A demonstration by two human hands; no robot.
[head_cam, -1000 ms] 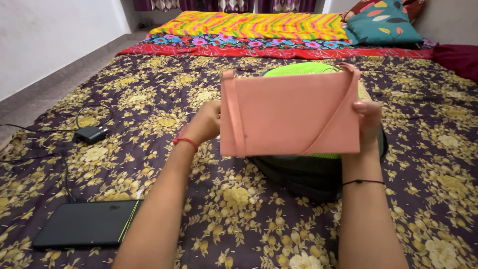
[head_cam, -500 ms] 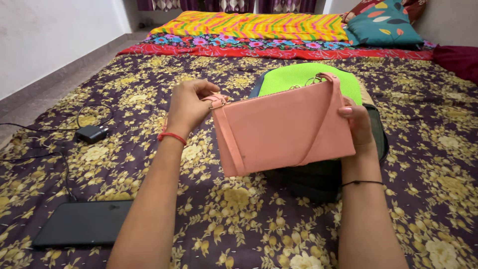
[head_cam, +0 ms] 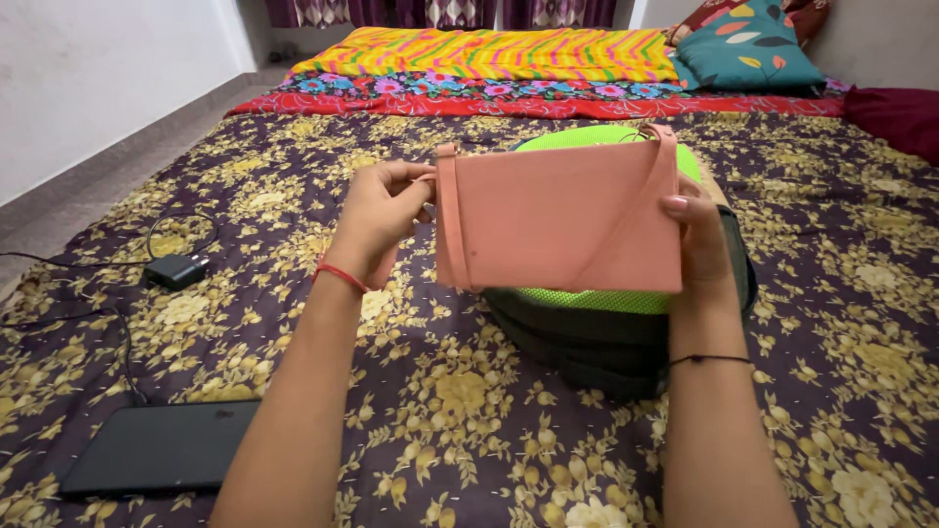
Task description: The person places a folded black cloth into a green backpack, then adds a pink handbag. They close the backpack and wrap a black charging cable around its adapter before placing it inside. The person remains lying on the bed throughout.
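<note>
I hold a flat salmon-pink bag (head_cam: pixel 558 220) with a thin strap upright in front of me, over a bed. My left hand (head_cam: pixel 383 213), with a red thread at the wrist, pinches the bag's left edge near its top corner. On the right edge, my right hand (head_cam: pixel 702 240) grips the bag with fingers wrapped round the front. Behind and below the bag lies a black and bright green backpack (head_cam: pixel 606 328), mostly hidden by it.
A dark floral bedspread (head_cam: pixel 469 391) covers the bed. A closed black laptop (head_cam: pixel 161 448) lies at the lower left, with a black charger brick (head_cam: pixel 176 270) and its cables farther left. Striped bedding (head_cam: pixel 489 54) and a teal patterned pillow (head_cam: pixel 748 49) lie at the back.
The pink bag was tilted half a second ago and now hangs upright and square again. My left hand shifted its pinch along the bag's left edge.
</note>
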